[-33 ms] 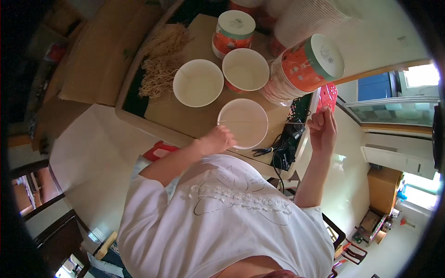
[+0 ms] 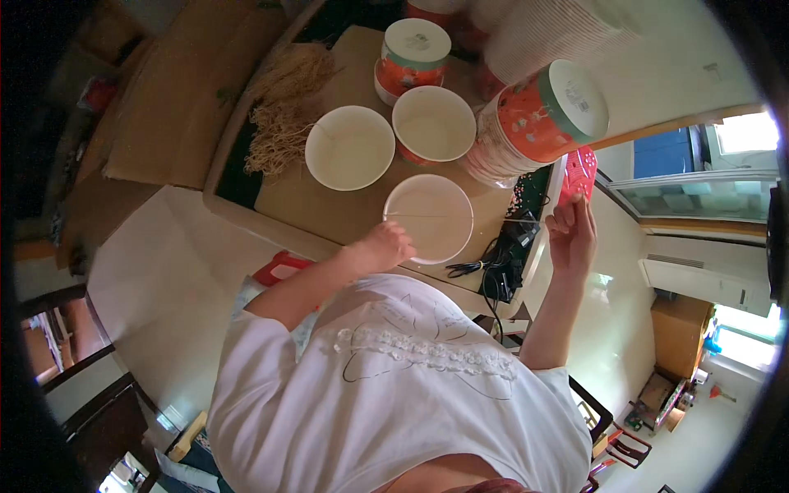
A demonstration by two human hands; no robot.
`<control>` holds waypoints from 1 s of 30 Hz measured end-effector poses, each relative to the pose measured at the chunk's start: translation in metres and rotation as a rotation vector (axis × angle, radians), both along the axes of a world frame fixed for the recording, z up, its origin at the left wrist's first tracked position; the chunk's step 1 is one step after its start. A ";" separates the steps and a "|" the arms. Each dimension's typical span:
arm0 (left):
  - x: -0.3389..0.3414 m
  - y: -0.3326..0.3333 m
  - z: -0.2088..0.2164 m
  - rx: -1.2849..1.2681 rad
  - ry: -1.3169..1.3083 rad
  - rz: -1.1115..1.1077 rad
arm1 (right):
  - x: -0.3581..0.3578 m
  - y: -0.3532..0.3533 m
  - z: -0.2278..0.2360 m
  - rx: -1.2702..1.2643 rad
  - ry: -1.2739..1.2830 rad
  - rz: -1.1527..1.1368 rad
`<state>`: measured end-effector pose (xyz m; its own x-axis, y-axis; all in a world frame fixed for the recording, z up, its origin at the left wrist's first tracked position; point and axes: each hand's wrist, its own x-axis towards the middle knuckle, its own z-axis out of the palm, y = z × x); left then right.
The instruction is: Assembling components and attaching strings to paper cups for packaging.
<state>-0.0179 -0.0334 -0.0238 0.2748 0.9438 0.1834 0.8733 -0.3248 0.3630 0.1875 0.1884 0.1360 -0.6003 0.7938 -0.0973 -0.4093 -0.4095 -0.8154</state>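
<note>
A thin pale string (image 2: 415, 215) runs across the mouth of a white paper bowl (image 2: 444, 242) near the table's front edge. My left hand (image 2: 383, 248) is closed on the string's left end, beside the bowl's near-left rim. Off to the right, past the table edge, my right hand (image 2: 571, 234) is raised and pinches the other end. Part of the string between them is too faint to follow. Behind the bowl stand two more open paper bowls, one at the left (image 2: 349, 148) and one with a red outside (image 2: 434, 123).
Tan stringy strands (image 2: 283, 115) lie at the table's left. An upturned red-and-green bowl (image 2: 417, 41) sits farther back. Tilted stacked bowls (image 2: 534, 115) are at the right, near a black adapter and cables (image 2: 505, 267). A large cardboard box (image 2: 177, 99) stands to the left.
</note>
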 end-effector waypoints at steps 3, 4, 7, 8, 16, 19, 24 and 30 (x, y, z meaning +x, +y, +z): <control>-0.008 0.000 0.004 -0.113 0.081 -0.016 | 0.026 -0.010 -0.031 0.155 -0.389 -0.077; -0.011 0.002 0.003 -0.099 0.066 -0.008 | 0.022 -0.025 -0.038 0.280 -0.624 -0.066; -0.017 0.003 0.010 -0.053 0.016 0.026 | 0.021 -0.050 -0.064 0.323 -0.658 0.312; -0.018 0.002 0.017 -0.017 -0.022 0.062 | 0.015 -0.057 -0.065 0.309 -0.673 0.375; 0.021 0.041 0.075 -0.065 -0.698 0.333 | -0.002 -0.080 -0.062 0.585 -0.702 0.359; 0.028 0.059 0.058 -0.313 -1.156 0.366 | -0.006 -0.081 -0.050 0.635 -0.761 0.422; 0.035 0.064 0.054 -0.563 -1.363 0.160 | -0.004 -0.083 -0.056 0.701 -0.799 0.346; 0.045 0.067 0.052 -0.549 -1.511 0.252 | -0.002 -0.082 -0.084 0.549 -0.738 0.184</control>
<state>0.0268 0.0331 0.0278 0.0040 0.9739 -0.2269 -0.3584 0.2132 0.9089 0.1851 0.1066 0.0524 -0.6564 0.7406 -0.1435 0.3218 0.1028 -0.9412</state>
